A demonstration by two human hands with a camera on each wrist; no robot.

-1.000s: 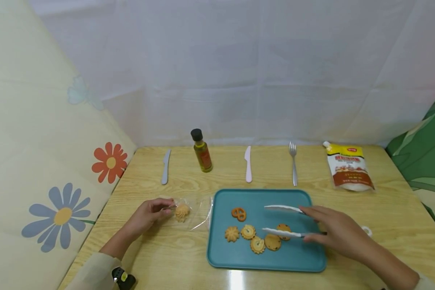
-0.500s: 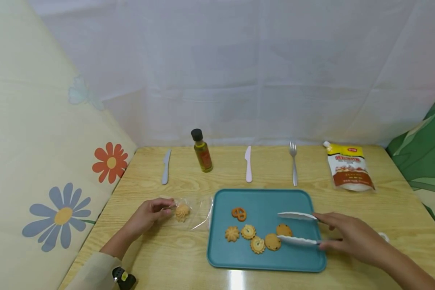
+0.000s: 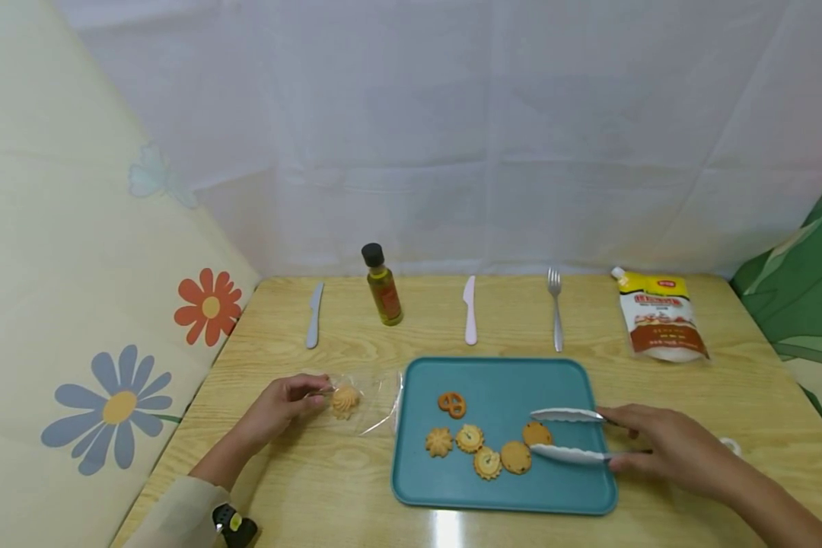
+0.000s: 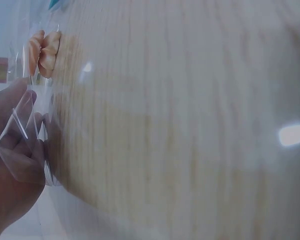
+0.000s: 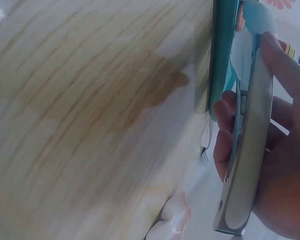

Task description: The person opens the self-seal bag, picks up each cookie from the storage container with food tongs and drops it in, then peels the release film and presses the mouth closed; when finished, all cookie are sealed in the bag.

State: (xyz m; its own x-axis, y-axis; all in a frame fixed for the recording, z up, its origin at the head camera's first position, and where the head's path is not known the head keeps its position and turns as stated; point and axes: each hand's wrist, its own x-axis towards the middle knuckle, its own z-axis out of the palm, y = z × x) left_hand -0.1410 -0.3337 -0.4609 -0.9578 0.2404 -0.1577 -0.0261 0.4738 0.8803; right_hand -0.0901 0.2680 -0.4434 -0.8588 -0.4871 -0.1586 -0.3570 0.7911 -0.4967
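Note:
My left hand point(image 3: 294, 403) pinches the end of a clear plastic bag point(image 3: 377, 403), which lies on the table to the left of a teal tray point(image 3: 493, 498). Inside the bag sits a swirled cookie point(image 3: 345, 401). My right hand point(image 3: 664, 441) grips metal tongs point(image 5: 250, 135) whose two scalloped tips are spread apart over the tray's right half. Close by the tips are two chocolate-chip cookies point(image 3: 517, 457); one tip overlaps the farther one in the head view. Farther left on the tray lie two round crimped cookies point(image 3: 487, 462), a flower-shaped cookie point(image 3: 439, 441) and a pretzel point(image 3: 452, 405).
Along the table's back stand or lie a grey knife point(image 3: 313, 315), an oil bottle point(image 3: 383, 289), a pink knife point(image 3: 469, 310), a fork point(image 3: 555, 308) and a spouted pouch point(image 3: 661, 316). A white ring-shaped item point(image 3: 731, 446) shows behind my right wrist.
My right hand has drawn the tongs to the right across the tray, then slightly toward me, leaving the tips beside the chocolate-chip cookies. The left hand and bag have stayed put.

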